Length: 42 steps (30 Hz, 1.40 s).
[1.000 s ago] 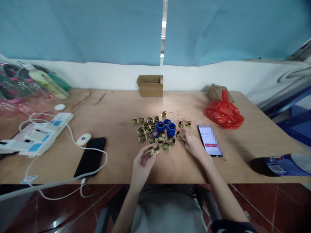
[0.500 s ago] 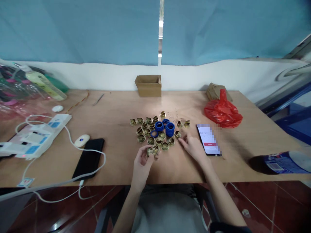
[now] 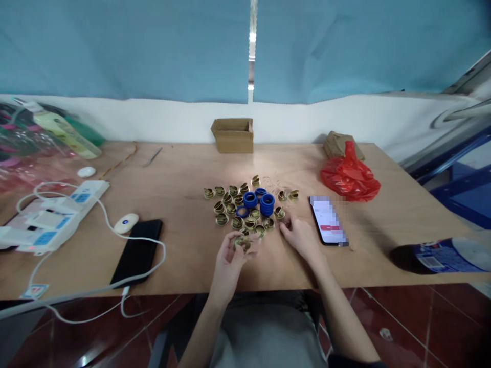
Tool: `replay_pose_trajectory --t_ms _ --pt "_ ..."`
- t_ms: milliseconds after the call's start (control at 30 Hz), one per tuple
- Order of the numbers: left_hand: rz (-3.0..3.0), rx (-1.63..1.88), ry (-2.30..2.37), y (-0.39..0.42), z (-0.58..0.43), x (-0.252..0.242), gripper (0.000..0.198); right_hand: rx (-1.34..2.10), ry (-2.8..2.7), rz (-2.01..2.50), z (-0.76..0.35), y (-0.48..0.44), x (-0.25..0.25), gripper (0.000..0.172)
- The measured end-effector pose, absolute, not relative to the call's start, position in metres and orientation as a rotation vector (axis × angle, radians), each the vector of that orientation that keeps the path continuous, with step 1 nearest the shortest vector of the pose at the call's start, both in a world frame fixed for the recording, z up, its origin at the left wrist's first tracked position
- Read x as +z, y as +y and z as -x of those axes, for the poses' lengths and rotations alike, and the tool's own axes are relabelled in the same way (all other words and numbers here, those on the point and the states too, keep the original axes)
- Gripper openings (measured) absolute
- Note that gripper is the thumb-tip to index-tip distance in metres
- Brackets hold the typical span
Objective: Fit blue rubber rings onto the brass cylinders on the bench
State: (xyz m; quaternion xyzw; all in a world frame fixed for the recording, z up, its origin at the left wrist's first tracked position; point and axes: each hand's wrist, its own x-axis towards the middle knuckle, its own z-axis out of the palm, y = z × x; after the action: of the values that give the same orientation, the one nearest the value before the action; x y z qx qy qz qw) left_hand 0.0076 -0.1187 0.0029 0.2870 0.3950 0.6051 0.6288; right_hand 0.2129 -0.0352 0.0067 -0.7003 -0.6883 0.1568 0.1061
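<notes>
My left hand point(image 3: 229, 261) is raised over the near edge of the group of parts. Its thumb and fingers are closed around a brass-coloured round fitting point(image 3: 241, 244), which they partly cover. My right hand point(image 3: 301, 236) rests on the table to the right, thumb and forefinger a little apart, with nothing visible between them. Just beyond its fingertips sits another brass-coloured fitting point(image 3: 279, 212). Several more such fittings, each with a raised bar on top, surround blue rings point(image 3: 267, 205), some of them stacked. A single blue ring point(image 3: 242, 211) lies flat among them.
A lit phone point(image 3: 326, 220) lies right of my right hand, with a red plastic bag point(image 3: 350, 176) behind it. A cardboard box point(image 3: 233, 138) stands at the back. To the left are a black phone point(image 3: 140, 250), white cables and a power strip point(image 3: 57, 225). A bottle point(image 3: 437, 255) lies far right.
My left hand has shifted slightly right, and its fingers have moved around the fitting. The right hand's fingers have drawn in a little. The whole view has slid slightly left.
</notes>
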Motion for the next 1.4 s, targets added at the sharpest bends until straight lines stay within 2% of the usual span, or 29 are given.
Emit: replay_pose_trajectory --t_ms 67,267,467,600,733,1067,1400 --pt "-0.687 1.384 0.894 -0.119 -0.008 0.005 0.046 0.464 -2.049 2.04 -0.214 -0.035 0.007 0.01" --pt "-0.982 1.429 1.102 -0.119 -0.005 0.007 0.036 0.601 -1.867 1.925 -0.22 -0.04 0.01 0.025" --pt "-1.413 1.44 1.492 -0.124 -0.002 0.001 0.05 1.185 -1.502 1.347 -0.201 -0.072 0.029 0.041" --pt "-1.521 1.432 1.493 -0.126 -0.003 -0.002 0.054 1.562 -1.251 1.062 -0.179 -0.089 0.029 0.038" --pt "-1.659 1.411 1.495 -0.126 -0.004 0.003 0.057 1.763 -1.017 0.916 -0.165 -0.091 0.02 0.037" --pt "-1.86 1.363 1.335 -0.127 0.001 0.009 0.065 2.06 -0.777 0.765 -0.159 -0.088 0.021 0.043" --pt "-1.923 1.325 1.284 -0.13 0.007 0.017 0.063 2.06 -0.864 0.752 -0.156 -0.086 0.026 0.046"
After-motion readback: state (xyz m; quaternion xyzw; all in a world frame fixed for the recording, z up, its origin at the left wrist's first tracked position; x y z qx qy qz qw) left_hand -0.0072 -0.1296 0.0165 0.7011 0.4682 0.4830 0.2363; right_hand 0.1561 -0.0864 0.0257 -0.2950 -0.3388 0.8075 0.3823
